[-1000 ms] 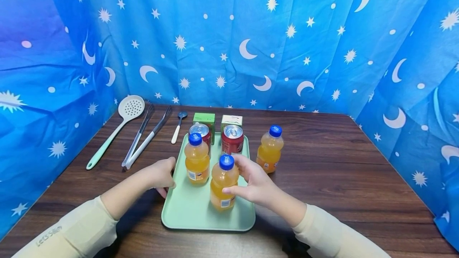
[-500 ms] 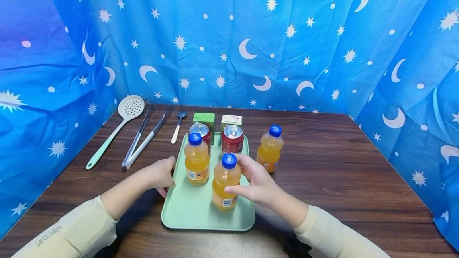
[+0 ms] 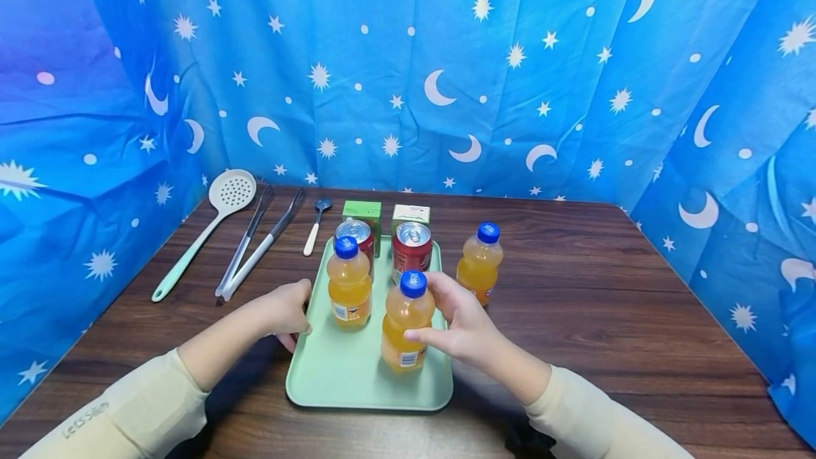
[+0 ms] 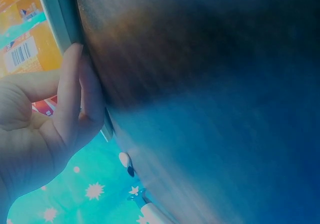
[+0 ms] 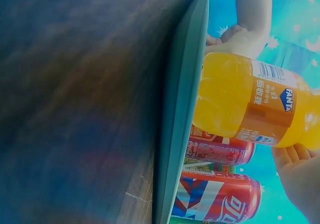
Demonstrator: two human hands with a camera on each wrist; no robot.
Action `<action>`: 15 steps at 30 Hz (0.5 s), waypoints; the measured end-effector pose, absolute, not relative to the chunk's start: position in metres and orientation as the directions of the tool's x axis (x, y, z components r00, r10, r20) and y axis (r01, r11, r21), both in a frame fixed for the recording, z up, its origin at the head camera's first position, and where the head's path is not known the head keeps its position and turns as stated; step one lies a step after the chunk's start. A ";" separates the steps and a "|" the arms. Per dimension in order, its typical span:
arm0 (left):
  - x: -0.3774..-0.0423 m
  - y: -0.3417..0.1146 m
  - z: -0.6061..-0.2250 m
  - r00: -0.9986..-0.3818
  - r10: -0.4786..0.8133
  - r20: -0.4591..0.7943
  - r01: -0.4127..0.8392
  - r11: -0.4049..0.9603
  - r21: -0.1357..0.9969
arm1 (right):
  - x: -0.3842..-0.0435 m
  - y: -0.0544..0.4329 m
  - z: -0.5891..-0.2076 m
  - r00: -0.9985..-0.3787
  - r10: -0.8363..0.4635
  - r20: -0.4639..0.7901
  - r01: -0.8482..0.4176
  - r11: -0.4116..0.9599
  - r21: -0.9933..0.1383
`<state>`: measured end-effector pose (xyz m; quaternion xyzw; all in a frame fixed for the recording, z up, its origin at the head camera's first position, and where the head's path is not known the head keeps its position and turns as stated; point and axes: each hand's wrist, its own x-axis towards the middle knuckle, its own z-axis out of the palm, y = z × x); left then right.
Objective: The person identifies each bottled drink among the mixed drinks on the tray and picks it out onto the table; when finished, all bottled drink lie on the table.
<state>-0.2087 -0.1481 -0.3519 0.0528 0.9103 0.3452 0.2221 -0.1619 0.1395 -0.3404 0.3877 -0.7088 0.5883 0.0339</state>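
My right hand (image 3: 462,321) grips an orange soda bottle (image 3: 404,321) with a blue cap, thumb on its near side. The bottle is upright over the right part of a pale green tray (image 3: 331,388); in the right wrist view its base is right at the tray's rim. My left hand (image 3: 290,310) holds the tray's left edge, and the left wrist view shows its fingers (image 4: 70,89) against the outer side. Further back on the tray stand a second orange soda bottle (image 3: 349,289) and two red cans, a left one (image 3: 365,236) and a right one (image 3: 411,253).
Behind the cans stand a green carton (image 3: 362,210) and a pale-topped carton (image 3: 411,213). A third orange soda bottle (image 3: 481,261) stands on the wooden table (image 3: 605,317), right of the tray. A skimmer (image 3: 210,232), tongs (image 3: 261,246) and a spoon (image 3: 315,227) lie at left.
My right hand has shifted the gripped bottle slightly to the right and back over the tray. The left hand has kept its place at the tray's edge.
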 end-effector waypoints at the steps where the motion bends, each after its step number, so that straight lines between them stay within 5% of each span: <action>1: -0.209 -0.148 -0.352 -0.896 0.250 -0.368 -0.057 0.756 0.652 | -0.162 0.140 -0.341 -0.695 -0.509 0.508 -0.592 0.002 -0.806; 15: -0.212 -0.150 -0.356 -0.894 0.254 -0.369 -0.053 0.758 0.651 | -0.162 0.145 -0.341 -0.703 -0.500 0.505 -0.576 -0.014 -0.817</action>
